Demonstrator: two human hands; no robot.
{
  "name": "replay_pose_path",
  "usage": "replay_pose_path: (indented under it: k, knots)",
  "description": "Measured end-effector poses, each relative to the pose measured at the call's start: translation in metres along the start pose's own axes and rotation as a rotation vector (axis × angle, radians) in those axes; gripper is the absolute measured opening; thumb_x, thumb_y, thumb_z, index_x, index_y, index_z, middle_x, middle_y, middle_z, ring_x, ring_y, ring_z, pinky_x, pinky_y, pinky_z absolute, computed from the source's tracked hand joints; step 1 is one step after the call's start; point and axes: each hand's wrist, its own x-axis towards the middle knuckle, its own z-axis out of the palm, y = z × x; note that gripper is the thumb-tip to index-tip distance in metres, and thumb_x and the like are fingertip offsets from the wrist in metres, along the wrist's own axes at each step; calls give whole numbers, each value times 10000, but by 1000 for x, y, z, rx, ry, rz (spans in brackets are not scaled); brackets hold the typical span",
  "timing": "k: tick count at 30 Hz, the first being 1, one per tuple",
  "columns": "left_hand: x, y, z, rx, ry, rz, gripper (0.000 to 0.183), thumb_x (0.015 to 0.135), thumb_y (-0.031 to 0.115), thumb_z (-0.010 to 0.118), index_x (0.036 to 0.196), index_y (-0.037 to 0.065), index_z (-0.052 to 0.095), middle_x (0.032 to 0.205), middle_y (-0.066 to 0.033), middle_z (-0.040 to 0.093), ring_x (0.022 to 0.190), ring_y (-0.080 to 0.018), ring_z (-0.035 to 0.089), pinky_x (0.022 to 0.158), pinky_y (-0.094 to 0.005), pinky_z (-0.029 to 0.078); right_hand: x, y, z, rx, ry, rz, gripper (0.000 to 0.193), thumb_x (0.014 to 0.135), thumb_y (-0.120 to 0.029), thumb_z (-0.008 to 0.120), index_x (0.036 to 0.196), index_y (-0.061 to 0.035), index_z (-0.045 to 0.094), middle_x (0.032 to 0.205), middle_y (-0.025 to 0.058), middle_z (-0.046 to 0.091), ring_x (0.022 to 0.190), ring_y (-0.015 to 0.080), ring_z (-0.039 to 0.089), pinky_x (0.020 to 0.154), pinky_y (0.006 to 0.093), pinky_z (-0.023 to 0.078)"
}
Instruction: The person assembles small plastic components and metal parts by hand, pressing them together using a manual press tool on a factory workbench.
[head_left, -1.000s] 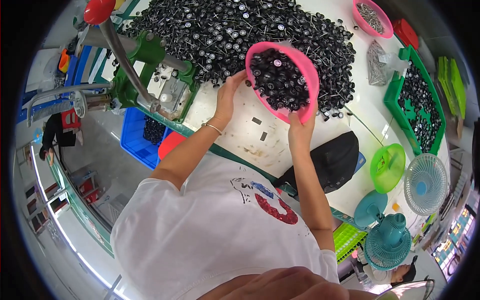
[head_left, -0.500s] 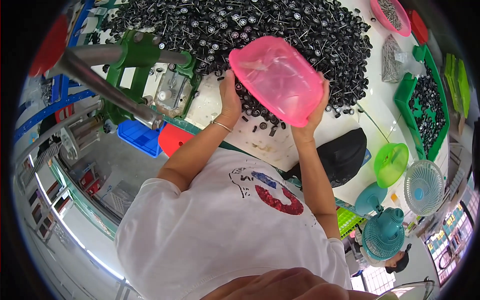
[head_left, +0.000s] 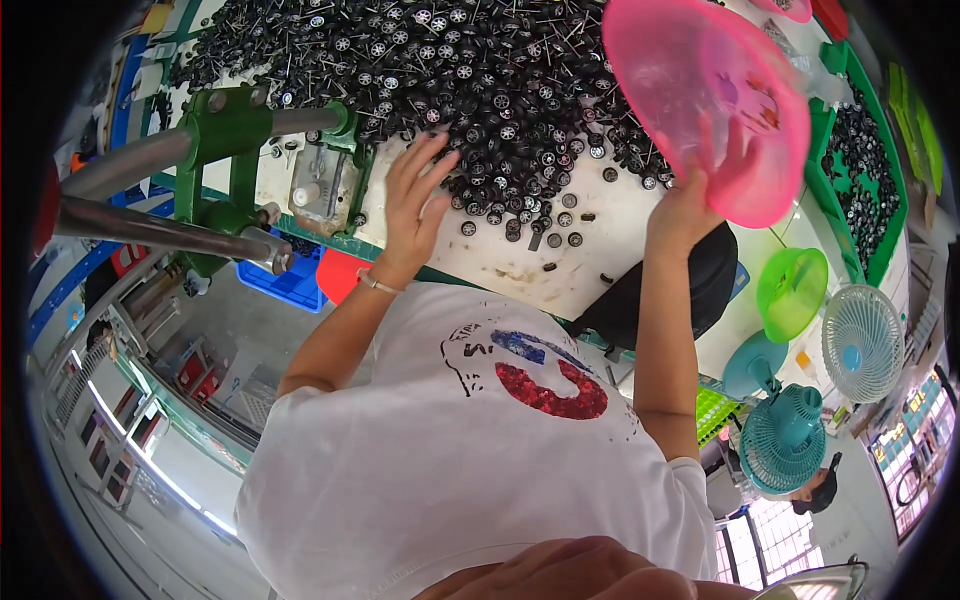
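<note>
My right hand (head_left: pixel 682 215) grips the near rim of a translucent pink plastic basin (head_left: pixel 640 70), which is tilted on edge at the upper right. Some of its fingers show through the plastic. My left hand (head_left: pixel 408 215) is raised, holding nothing, with its fingers apart at the near left side of the pile. That wide pile (head_left: pixel 480 90) consists of small black toy wheels with silver hubs, many on thin metal axles. It covers the far part of the white table (head_left: pixel 490 258), and a few loose wheels lie nearer to me.
A green lever press (head_left: pixel 235 150) stands at the left, near a blue bin (head_left: pixel 270 285). A black cloth-like item (head_left: pixel 655 300) lies under my right forearm. To the right are a lime basin (head_left: pixel 792 290), fans (head_left: pixel 785 445) and a green tray (head_left: pixel 898 215) of wheels.
My left hand has let go of the pink basin and opened. My right hand has carried the basin to the right and tilted it, uncovering wheels at the pile's near edge.
</note>
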Motion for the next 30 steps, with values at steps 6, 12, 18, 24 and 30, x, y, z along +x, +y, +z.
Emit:
replay_pose_path:
  k: [6,12,18,24,30]
  knots:
    - [-71,-31,-31,349,-65,-92,523,962,354,459,1397,64,452,1513,-143,344,1421,-359,248,1142,-510,140,2,-17,-40,107,149,113,741,805,111,387,1489,-83,179,1484,185,291,1319,396,420,853,428,583]
    - [-62,-32,-12,433,-101,-141,589,965,392,459,1448,68,366,1546,-148,278,1445,-366,187,1139,-566,78,-5,-41,-62,135,199,107,708,808,107,394,1468,-71,210,1473,176,312,1321,418,410,862,452,573]
    - [-52,-22,9,308,-194,-93,605,963,354,489,1456,40,334,1558,-165,244,1453,-380,148,1151,-550,48,26,-49,-103,60,245,21,650,876,35,463,1469,-69,217,1464,188,317,1331,398,397,878,553,550]
    - [23,39,45,43,-222,85,534,951,202,535,1416,-11,378,1493,-194,348,1385,-363,310,1136,-442,221,166,-87,-207,-99,540,-280,605,820,80,497,1392,-19,327,1368,154,438,1187,289,521,929,420,516]
    - [96,104,109,-71,-254,282,514,903,120,583,1368,-44,435,1425,-200,441,1345,-358,383,1111,-428,279,289,-44,-321,-836,882,-454,504,791,-38,574,1274,40,453,1172,227,576,1120,387,557,912,448,474]
